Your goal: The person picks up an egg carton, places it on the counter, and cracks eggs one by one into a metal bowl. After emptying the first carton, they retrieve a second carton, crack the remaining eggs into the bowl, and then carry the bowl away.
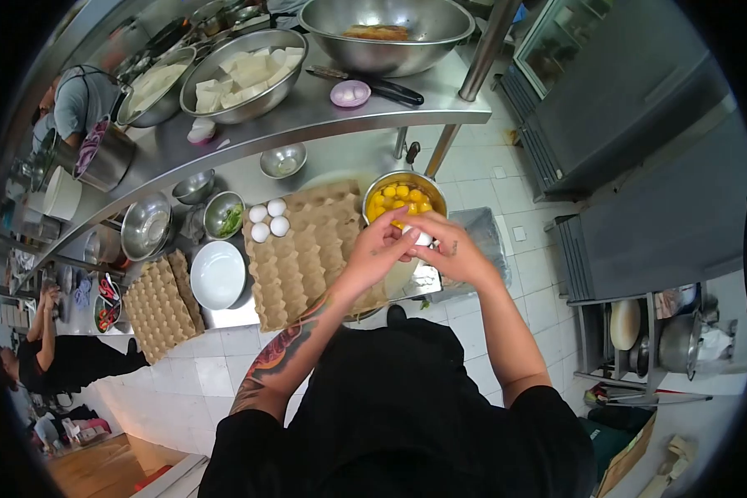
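Black short-sleeved top [407, 415], plain, both forearms bare. Left forearm [278, 357] carries a large tattoo in red, orange and dark ink. Small dark mark on back of right hand [459, 253].

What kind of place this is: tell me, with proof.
Likely a commercial kitchen: a steel shelf of big mixing bowls, cardboard egg trays, and left hand and right hand holding an egg by a pan of yolks.

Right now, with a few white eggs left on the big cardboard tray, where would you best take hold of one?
By its rounded top, from straight above. The eggs sit in cups at the far left corner of the tray, so only their upper halves show. Probably take an outer one first, since they cluster closely.
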